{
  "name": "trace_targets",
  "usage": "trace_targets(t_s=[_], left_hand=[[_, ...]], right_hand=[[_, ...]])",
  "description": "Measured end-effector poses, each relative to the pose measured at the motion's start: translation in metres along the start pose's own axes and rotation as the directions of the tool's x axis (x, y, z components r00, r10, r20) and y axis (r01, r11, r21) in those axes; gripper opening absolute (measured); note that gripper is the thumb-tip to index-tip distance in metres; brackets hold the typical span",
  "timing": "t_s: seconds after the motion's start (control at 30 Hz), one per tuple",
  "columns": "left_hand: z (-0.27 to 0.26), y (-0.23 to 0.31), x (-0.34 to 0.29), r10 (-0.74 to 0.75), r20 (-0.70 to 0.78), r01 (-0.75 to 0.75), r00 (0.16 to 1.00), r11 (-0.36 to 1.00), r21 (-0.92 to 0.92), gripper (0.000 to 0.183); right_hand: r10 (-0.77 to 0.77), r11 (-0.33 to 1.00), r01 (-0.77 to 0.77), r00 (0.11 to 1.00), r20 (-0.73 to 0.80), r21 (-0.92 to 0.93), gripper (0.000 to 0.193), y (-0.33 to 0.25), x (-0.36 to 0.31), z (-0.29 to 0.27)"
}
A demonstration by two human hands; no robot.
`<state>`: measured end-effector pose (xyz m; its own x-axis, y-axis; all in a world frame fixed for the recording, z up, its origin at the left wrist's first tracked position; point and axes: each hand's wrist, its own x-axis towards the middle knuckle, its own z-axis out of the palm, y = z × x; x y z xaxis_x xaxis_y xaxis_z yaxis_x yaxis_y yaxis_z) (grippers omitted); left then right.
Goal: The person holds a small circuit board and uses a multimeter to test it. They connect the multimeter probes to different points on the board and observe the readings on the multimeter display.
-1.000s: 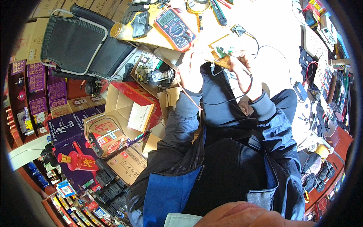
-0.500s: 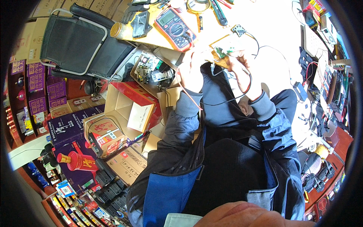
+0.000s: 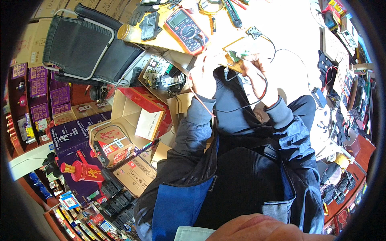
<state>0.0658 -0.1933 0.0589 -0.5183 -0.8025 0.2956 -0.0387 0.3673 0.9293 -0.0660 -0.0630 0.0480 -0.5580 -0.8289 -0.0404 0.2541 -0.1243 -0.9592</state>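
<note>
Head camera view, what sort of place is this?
Probably an electronics repair bench in a shop or storeroom: there's a multimeter on the table, a box of circuit boards nearby, and shelves of small packages at lower left.

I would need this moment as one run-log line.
left hand: partly washed out by glare, red lead alongside | right hand: at green circuit board, black lead alongside | multimeter: on table

Head view — left fisheye of a pair — faces down from the wearer's head: chest [image 3: 245, 184] close in the lower field, left hand [image 3: 203, 76] and right hand [image 3: 257, 72] beyond, desk [image 3: 277, 20] at top.
</note>
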Motion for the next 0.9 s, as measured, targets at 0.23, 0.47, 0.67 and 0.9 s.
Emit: trace_targets(t_s=[0.23,0.47,0.67,0.9], left_hand=[[0.0012,0.0041,-0.0030,-0.021,0.009,0.021,1.000,0.996,-0.086,0.023],[-0.0017,-0.0006,-0.0011,-0.045,0.020,0.045,0.999,0.999,0.004,0.024],[0.0016,0.0030,-0.0032,-0.022,0.007,0.022,1.000,0.997,-0.069,0.023],[-0.0016,0.0030,-0.0014,0.045,0.035,-0.048,0.998,0.995,0.082,0.022]], right_hand=[[0.004,0.999,-0.003,1.000,-0.013,0.054,0.022,0.0015,-0.0005,0.0013],[-0.014,0.998,0.015,1.000,-0.023,0.064,0.020,-0.0009,0.0009,0.0020],[-0.027,0.998,0.030,0.998,-0.057,0.056,0.019,-0.0034,0.0024,0.0013],[-0.014,1.000,0.015,0.997,-0.076,0.020,0.018,-0.0043,0.0030,0.0040]])
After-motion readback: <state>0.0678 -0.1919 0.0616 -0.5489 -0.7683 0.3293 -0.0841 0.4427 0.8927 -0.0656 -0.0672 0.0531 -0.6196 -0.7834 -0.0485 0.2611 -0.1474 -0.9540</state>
